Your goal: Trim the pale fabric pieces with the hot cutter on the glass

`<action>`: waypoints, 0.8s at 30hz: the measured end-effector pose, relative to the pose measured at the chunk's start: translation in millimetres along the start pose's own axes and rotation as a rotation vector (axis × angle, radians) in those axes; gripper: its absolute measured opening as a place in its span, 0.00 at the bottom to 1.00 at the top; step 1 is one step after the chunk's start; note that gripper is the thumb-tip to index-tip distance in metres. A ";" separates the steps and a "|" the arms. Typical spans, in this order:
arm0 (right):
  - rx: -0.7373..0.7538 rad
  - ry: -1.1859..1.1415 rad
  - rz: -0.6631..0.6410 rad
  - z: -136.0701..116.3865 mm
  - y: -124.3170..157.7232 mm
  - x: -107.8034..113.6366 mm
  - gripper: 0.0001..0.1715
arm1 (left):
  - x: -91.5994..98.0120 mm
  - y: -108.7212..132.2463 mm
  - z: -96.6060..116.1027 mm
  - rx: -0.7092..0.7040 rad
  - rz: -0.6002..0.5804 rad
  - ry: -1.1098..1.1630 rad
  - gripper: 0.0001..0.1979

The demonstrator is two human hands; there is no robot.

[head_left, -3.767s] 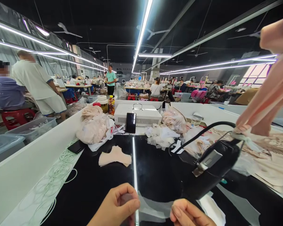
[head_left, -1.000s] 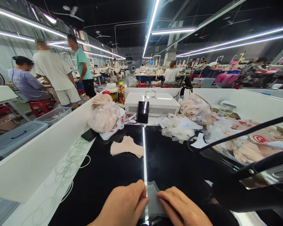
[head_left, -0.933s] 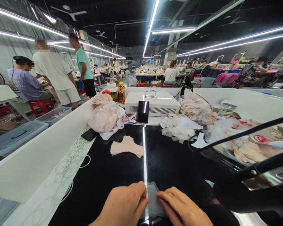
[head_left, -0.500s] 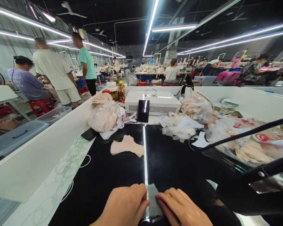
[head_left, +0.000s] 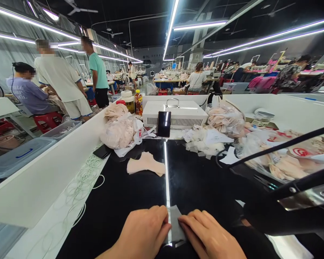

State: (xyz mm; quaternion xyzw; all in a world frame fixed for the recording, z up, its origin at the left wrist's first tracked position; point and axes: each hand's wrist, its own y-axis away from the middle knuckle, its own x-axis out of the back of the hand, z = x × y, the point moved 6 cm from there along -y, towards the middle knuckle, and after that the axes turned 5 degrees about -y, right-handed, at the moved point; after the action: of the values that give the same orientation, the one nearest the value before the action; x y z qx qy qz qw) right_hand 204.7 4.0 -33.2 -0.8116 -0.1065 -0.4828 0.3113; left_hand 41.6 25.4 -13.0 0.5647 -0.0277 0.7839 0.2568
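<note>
A small translucent greyish piece of sheet material (head_left: 176,220) lies between my hands near the front of the black work surface (head_left: 202,183). My left hand (head_left: 144,230) is closed, its thumb and curled fingers at the piece's left edge. At the right edge, my right hand (head_left: 212,232) pinches with its fingers held together. The lower end of the piece is close to the surface, and the exact grip of the fingertips is partly hidden. Farther back lies a flat beige fabric cutout (head_left: 145,163), apart from both hands.
A dark machine arm (head_left: 286,212) with a cable reaches in from the right. Behind stand a phone (head_left: 164,124) and a white metal box (head_left: 189,113). Bagged beige fabric (head_left: 118,131) sits left, more bags right. Pale green cord (head_left: 81,180) coils along the left edge.
The camera view has shifted slightly. My hands remain at the two edges of the translucent piece, and its lower part shows a little more. The beige cutout has not moved on the surface.
</note>
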 end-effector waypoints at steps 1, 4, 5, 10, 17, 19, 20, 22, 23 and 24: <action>0.008 -0.002 -0.006 -0.4 0.3 0.0 0.17 | 0.5 0.2 0.2 -0.001 0.004 -0.010 0.09; 0.000 0.001 -0.006 -0.7 1.4 -0.7 0.16 | 1.0 0.6 0.4 -0.022 0.035 -0.038 0.09; -0.009 0.003 -0.002 -1.1 1.7 -1.1 0.16 | 0.8 0.9 0.5 -0.035 0.052 -0.046 0.08; -0.024 0.036 0.069 -5.2 1.0 0.5 0.20 | 5.3 6.4 5.8 -0.150 0.291 -0.222 0.05; 0.091 0.092 0.099 -5.2 1.3 -2.0 0.15 | 2.4 19.1 33.3 -0.551 0.782 -0.428 0.15; 0.103 0.112 0.100 -3.9 2.5 -3.4 0.15 | -5.0 18.1 32.9 -0.598 0.834 -0.363 0.14; 0.108 0.122 0.100 -3.5 3.1 -4.2 0.16 | -9.0 17.1 31.9 -0.602 0.850 -0.353 0.14; 0.122 0.136 0.100 -3.2 4.1 -5.3 0.17 | -17.0 15.0 30.4 -0.601 0.877 -0.384 0.15; 0.129 0.141 0.103 -3.4 4.3 -5.6 0.17 | -20.4 14.3 30.0 -0.602 0.892 -0.411 0.15; 0.130 0.145 0.105 -3.4 4.3 -5.7 0.17 | -23.0 13.9 29.7 -0.607 0.905 -0.435 0.15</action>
State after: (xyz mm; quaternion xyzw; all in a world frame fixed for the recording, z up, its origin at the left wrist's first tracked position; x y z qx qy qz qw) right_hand 201.3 -0.8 -38.6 -0.7571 -0.0719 -0.5155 0.3949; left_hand 66.7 -5.1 -19.6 0.5459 -0.5413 0.6385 0.0353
